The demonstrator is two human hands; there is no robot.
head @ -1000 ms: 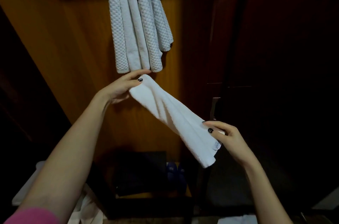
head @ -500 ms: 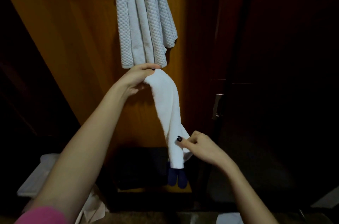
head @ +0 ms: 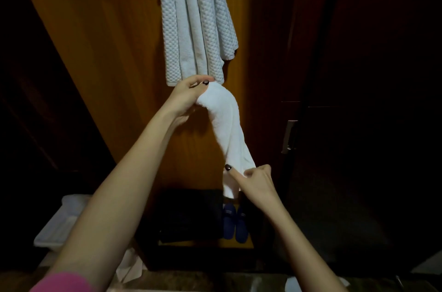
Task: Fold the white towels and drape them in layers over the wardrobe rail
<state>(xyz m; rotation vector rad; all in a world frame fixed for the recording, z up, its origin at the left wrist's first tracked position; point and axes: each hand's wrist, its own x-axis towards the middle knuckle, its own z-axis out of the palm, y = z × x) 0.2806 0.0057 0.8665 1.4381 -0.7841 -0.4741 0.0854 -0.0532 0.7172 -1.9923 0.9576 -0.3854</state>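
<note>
A smooth white towel [head: 229, 133], folded into a long narrow strip, hangs in front of the open wardrobe. My left hand [head: 186, 97] grips its upper end just under the hanging towels. My right hand [head: 253, 179] pinches the strip near its lower end, with the last bit dangling below. Several white waffle-textured towels [head: 196, 21] hang in layers from above at the top centre; the rail itself is out of frame.
The wardrobe's wooden back panel [head: 114, 64] is lit; a dark door with a metal handle [head: 289, 136] stands at the right. Blue slippers [head: 235, 223] and a dark box [head: 191, 215] sit on the wardrobe floor. A white tray [head: 59, 222] lies at the lower left.
The towel swung from a slant stretched out to the right to hanging nearly straight down. My right hand moved left and down along it; my left hand rose slightly towards the hanging towels.
</note>
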